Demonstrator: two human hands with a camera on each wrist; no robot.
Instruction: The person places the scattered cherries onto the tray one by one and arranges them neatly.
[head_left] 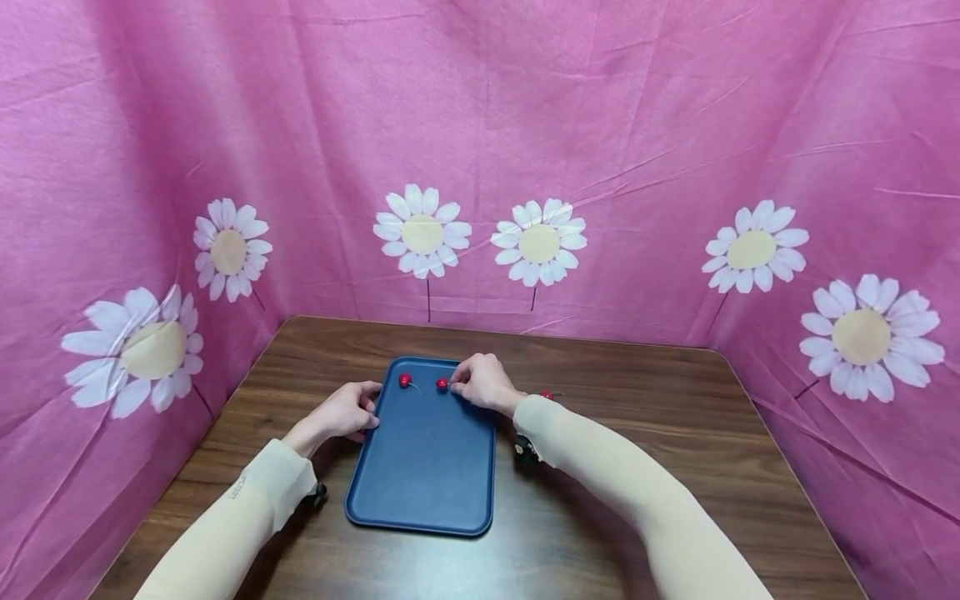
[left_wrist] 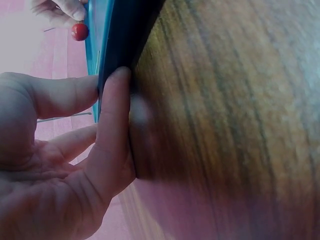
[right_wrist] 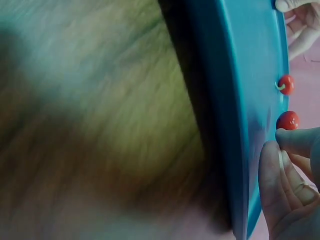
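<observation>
A blue rectangular tray (head_left: 423, 467) lies on the table. At its left rim, my left hand (head_left: 351, 410) grips the edge; the left wrist view shows the thumb and a finger (left_wrist: 114, 110) on either side of it. Over the tray's far part, my right hand (head_left: 483, 382) pinches the stem of a red cherry (head_left: 442, 384). That same cherry (right_wrist: 287, 120) hangs just past the fingertips in the right wrist view. To its left, another red cherry (head_left: 405, 381) with a stem lies on the tray near the far left corner.
One more red cherry (head_left: 547, 395) is on the wooden table (head_left: 660, 383) right of the tray, partly hidden behind my right sleeve. A pink cloth (head_left: 487, 125) with printed daisies surrounds the table's back and sides.
</observation>
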